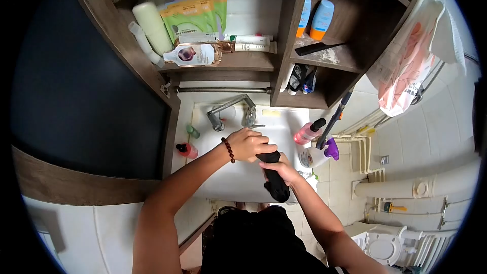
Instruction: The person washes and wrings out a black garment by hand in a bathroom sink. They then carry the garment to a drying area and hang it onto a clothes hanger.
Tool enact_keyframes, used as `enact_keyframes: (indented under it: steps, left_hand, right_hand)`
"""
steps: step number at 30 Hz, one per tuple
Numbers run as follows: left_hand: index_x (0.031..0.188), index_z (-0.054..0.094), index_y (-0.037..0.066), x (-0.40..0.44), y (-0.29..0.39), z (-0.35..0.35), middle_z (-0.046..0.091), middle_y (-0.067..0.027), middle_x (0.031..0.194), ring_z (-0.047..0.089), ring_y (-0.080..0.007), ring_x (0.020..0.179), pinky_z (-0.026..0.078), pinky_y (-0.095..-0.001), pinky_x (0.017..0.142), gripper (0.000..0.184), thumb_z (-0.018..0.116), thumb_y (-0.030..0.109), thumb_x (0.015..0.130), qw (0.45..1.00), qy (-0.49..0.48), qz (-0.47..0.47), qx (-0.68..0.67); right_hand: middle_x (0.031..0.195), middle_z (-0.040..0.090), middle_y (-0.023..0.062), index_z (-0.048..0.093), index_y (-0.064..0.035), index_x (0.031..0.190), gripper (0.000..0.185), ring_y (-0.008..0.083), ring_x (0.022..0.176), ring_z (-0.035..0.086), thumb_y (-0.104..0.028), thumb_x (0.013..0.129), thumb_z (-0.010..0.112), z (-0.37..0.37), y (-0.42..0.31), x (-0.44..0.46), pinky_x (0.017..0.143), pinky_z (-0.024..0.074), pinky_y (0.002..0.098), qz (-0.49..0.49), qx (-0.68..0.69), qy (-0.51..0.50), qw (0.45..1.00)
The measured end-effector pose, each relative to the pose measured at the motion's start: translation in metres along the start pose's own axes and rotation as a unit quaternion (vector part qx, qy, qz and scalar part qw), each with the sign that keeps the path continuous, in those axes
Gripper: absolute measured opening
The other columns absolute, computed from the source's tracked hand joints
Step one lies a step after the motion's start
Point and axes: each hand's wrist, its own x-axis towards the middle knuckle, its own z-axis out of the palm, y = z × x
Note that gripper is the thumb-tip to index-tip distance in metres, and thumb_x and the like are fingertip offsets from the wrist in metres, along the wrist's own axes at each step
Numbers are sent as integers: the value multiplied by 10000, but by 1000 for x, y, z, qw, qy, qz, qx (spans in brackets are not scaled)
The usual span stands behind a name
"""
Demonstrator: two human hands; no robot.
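One black cloth (277, 184) is hanging over the sink (218, 185). Right hand (286, 171): fingers are clamping its middle. Left hand (248, 144), wearing a bracelet (229, 150): fingers are gripping its upper end. One spray bottle (313, 158) and one pink bottle (307, 133) are standing by the sink's right edge. One tap (250, 115) is arching beyond the hands. One cabinet (285, 30) is holding pouches (190, 15) and a comb (311, 49).

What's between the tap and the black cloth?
In the head view, the left hand is between the tap and the black cloth.
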Motion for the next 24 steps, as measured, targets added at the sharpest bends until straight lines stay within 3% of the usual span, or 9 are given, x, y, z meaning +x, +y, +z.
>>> enact_keyframes:
  steps: [2, 4, 6, 8, 10, 12, 16, 21, 24]
  left_hand:
    - [1077, 664, 148, -2, 9, -3, 665, -76, 781, 687, -302, 729, 551, -392, 623, 450, 774, 109, 643, 992, 15, -110, -55]
    - [1082, 660, 115, -3, 21, -8, 714, -107, 871, 689, -367, 786, 566, -405, 679, 411, 771, 75, 689, 959, 35, -240, -149]
    - [1090, 645, 58, -4, 30, -12, 725, -137, 901, 717, -335, 812, 567, -387, 714, 373, 762, 56, 736, 932, 19, -310, -185]
    - [1116, 649, 56, -9, 36, -7, 722, -140, 844, 731, -242, 770, 565, -361, 698, 362, 719, 51, 761, 840, 114, -421, -324]
    - [1137, 635, 0, -15, 34, 10, 703, -131, 808, 696, -171, 696, 543, -319, 639, 392, 725, 24, 756, 844, 198, -395, -304]
    - [1097, 630, -16, -11, 39, 2, 668, -98, 771, 643, -160, 622, 510, -298, 576, 345, 719, -2, 765, 625, 231, -506, -548]
    - [966, 624, 33, -3, 58, -20, 572, -6, 721, 535, -132, 543, 450, -270, 512, 187, 721, 74, 812, 410, 217, -552, -693]
    - [857, 554, 109, 8, 106, -32, 514, 7, 734, 451, -100, 529, 352, -239, 443, 170, 632, 207, 971, 250, 178, -513, -802]
    - [920, 522, 84, 8, 134, -39, 496, 6, 805, 442, -103, 605, 364, -244, 491, 170, 534, 204, 1039, 192, 170, -455, -853]
  right_hand:
    - [925, 649, 109, 524, -16, 1161, 471, 179, 725, 633, -164, 828, 823, 0, -6, 7, 645, 504, 287, -93, -76, 43, 992]
    - [962, 657, 120, 472, 5, 1247, 623, 202, 817, 642, -193, 798, 856, 8, -18, 8, 752, 515, 315, -288, -315, 181, 886]
    - [1136, 610, 153, 415, 8, 1362, 767, 228, 1051, 606, -197, 779, 871, 13, -30, -1, 925, 492, 357, -211, -291, 172, 917]
    - [1257, 573, 233, 335, 10, 1457, 909, 335, 1169, 594, -196, 758, 878, 15, -21, -1, 991, 471, 388, -333, -378, 255, 825]
    - [1415, 463, 303, 271, 9, 1504, 987, 439, 1305, 490, -145, 728, 861, 27, -26, -14, 1079, 407, 458, -353, -427, 276, 786]
    - [1489, 363, 307, 284, 38, 1488, 966, 490, 1310, 423, -116, 705, 826, 39, -16, -23, 1109, 339, 537, -410, -524, 341, 665]
    - [1547, 287, 326, 256, 38, 1521, 1021, 506, 1404, 341, -106, 681, 820, 55, 24, 1, 1147, 288, 592, -451, -525, 306, 654]
    - [1564, 268, 344, 250, -91, 1566, 1089, 544, 1416, 307, -225, 688, 881, 32, 27, 45, 1134, 234, 682, -568, -409, 274, 659]
    - [1491, 417, 308, 330, -158, 1509, 935, 516, 1323, 481, -357, 772, 869, 30, 6, 66, 1099, 353, 637, -688, -381, 328, 524]
